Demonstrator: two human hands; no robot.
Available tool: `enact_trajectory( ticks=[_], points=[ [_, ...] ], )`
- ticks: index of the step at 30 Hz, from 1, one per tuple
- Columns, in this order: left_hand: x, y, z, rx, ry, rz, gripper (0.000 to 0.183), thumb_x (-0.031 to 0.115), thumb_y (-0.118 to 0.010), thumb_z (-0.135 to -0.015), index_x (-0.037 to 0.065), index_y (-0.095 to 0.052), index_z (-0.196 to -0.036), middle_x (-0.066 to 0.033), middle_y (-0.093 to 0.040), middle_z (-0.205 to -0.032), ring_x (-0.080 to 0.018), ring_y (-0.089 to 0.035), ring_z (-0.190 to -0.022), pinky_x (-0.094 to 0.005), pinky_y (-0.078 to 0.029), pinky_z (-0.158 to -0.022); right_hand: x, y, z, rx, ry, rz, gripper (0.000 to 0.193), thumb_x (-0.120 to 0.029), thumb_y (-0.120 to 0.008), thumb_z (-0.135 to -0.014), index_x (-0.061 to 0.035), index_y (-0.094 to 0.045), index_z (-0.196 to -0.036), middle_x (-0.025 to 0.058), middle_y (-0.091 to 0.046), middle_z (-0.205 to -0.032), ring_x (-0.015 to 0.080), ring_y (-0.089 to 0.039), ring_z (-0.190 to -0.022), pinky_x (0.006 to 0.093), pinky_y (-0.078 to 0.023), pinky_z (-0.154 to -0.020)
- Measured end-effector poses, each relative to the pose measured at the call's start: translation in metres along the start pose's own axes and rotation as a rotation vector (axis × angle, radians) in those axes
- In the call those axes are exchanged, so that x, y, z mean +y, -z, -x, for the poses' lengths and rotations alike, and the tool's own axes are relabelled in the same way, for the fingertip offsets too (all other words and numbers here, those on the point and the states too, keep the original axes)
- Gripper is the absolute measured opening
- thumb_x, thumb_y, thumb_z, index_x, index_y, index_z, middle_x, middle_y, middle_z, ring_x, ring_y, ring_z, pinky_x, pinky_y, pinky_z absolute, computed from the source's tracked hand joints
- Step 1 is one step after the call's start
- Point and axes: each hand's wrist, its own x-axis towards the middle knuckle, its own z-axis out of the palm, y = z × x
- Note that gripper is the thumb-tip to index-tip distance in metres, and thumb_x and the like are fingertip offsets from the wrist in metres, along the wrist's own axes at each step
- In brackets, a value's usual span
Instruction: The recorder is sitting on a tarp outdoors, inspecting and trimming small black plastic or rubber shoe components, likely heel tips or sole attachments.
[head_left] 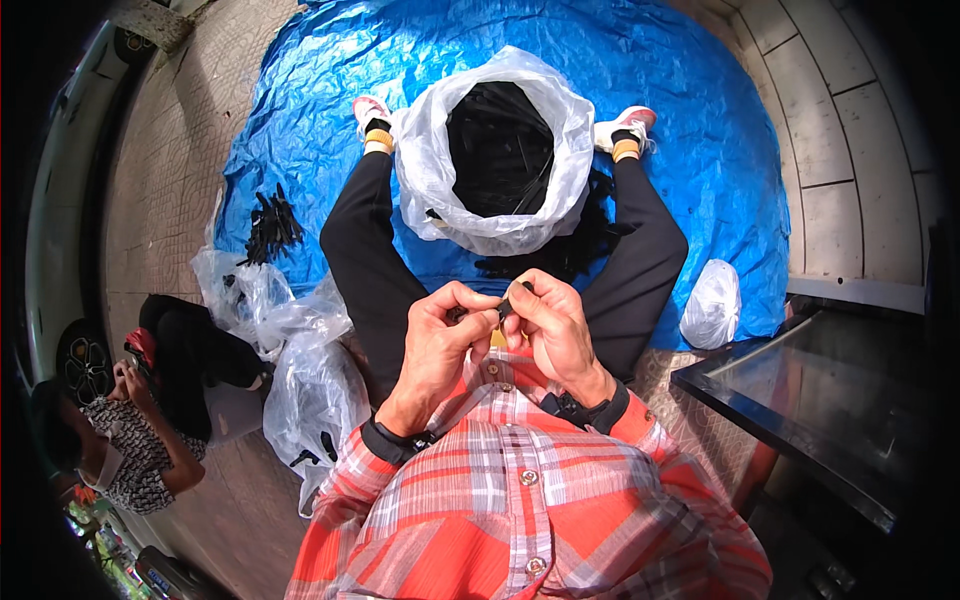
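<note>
Close in front of my shirt, my left hand [447, 340] and my right hand [553, 328] meet with thumbs and fingertips pinched. Between them is a small black piece [504, 307], mostly covered by the fingers, so its exact kind cannot be made out. Just beyond, between my spread legs, stands an open clear plastic bag [420, 165] filled with long thin black pieces [500, 150]. More black pieces [560, 252] lie on the blue tarp [690, 170] at the bag's near right side.
A small pile of black pieces [271, 227] lies on the tarp's left. Crumpled clear bags [318, 375] sit by my left leg, a tied white bag [712, 305] at right. A dark table [820, 390] stands near right; another person [140, 440] sits at left.
</note>
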Motion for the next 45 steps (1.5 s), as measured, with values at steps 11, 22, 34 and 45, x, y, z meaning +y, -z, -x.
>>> enact_trajectory(
  ticks=[11,22,34,45],
  points=[
    [0.000,-0.001,0.001,0.000,-0.018,-0.034,0.006,-0.002,-0.059,-0.079,-0.002,-0.059,-0.085,-0.0025,-0.056,-0.063,-0.0049,-0.046,-0.046,-0.0183,-0.035,-0.042,-0.002,0.000,0.001,-0.024,0.008,0.008,0.019,-0.023,-0.056,-0.088,-0.0059,-0.054,-0.080,0.0014,-0.055,-0.062,0.0061,-0.049,-0.050,0.0177,-0.038,-0.047],
    [-0.007,-0.002,0.003,0.066,-0.096,-0.195,0.005,-0.002,-0.059,-0.080,-0.001,-0.059,-0.084,-0.0005,-0.053,-0.060,-0.0042,-0.042,-0.041,-0.0183,-0.033,-0.039,-0.001,-0.002,0.005,0.049,0.148,0.342,0.016,-0.016,-0.055,-0.089,-0.0025,-0.055,-0.080,0.0021,-0.056,-0.063,0.0066,-0.051,-0.053,0.0209,-0.041,-0.047],
    [-0.014,-0.003,0.000,0.062,-0.284,-0.204,0.019,0.001,-0.059,-0.082,-0.002,-0.060,-0.101,0.0008,-0.054,-0.066,-0.0044,-0.048,-0.056,-0.0175,-0.040,-0.052,0.003,-0.005,0.017,0.003,1.143,1.425,0.022,-0.003,-0.067,-0.070,0.0046,-0.058,-0.089,0.0160,-0.056,-0.083,0.0262,-0.058,-0.067,0.0338,-0.048,-0.057],
    [-0.013,0.013,-0.001,-0.131,-0.134,-0.187,0.017,-0.003,-0.061,-0.078,-0.001,-0.062,-0.094,-0.0003,-0.056,-0.076,-0.0054,-0.051,-0.068,-0.0184,-0.040,-0.061,-0.031,0.004,0.011,-0.148,0.359,1.411,0.020,-0.022,-0.061,-0.081,-0.0033,-0.055,-0.082,0.0095,-0.059,-0.084,0.0242,-0.055,-0.079,0.0351,-0.041,-0.070]
  ],
)
